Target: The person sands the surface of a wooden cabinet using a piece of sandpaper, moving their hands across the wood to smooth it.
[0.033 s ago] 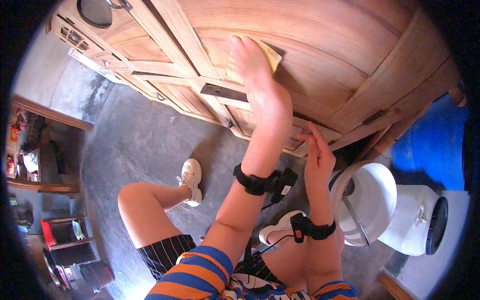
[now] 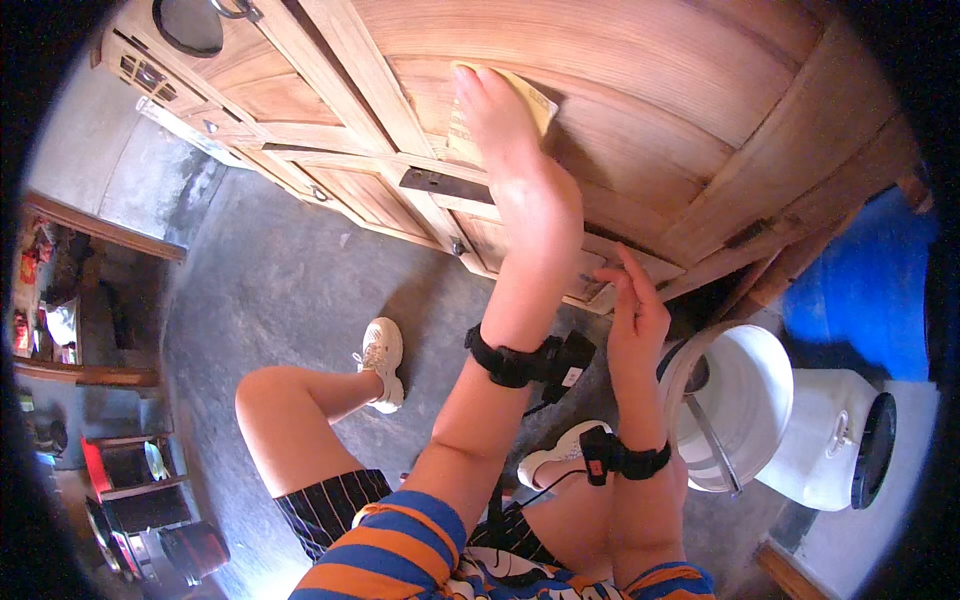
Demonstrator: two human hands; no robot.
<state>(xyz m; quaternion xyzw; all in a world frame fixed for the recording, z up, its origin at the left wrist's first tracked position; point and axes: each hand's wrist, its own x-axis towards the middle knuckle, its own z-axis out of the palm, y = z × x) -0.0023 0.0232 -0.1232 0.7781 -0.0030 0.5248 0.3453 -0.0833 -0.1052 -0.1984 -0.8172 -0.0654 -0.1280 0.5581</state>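
Observation:
My left hand (image 2: 500, 125) presses a yellow sheet, like sandpaper, (image 2: 542, 110) flat against the raised wooden door panel (image 2: 640, 110) of an unpainted cabinet, with its fingers over the sheet. My right hand (image 2: 635, 310) is at the cabinet's lower edge, below and right of the left one, with fingers apart and extended, the fingertips at or very near the wood. A dark metal fitting (image 2: 430, 180) sits on the frame below the panel. Both wrists wear black straps with small devices.
A white bucket (image 2: 760, 400) with a metal rod lies by my right arm, beside a white container (image 2: 825, 440) and a blue barrel (image 2: 860, 280). Concrete floor (image 2: 260, 270) lies below the cabinet. Shelves with items (image 2: 100, 365) and a small stool or rack (image 2: 130, 455) are at left.
My left hand and the yellow sheet have shifted slightly toward the upper left along the panel. My right hand looks unmoved.

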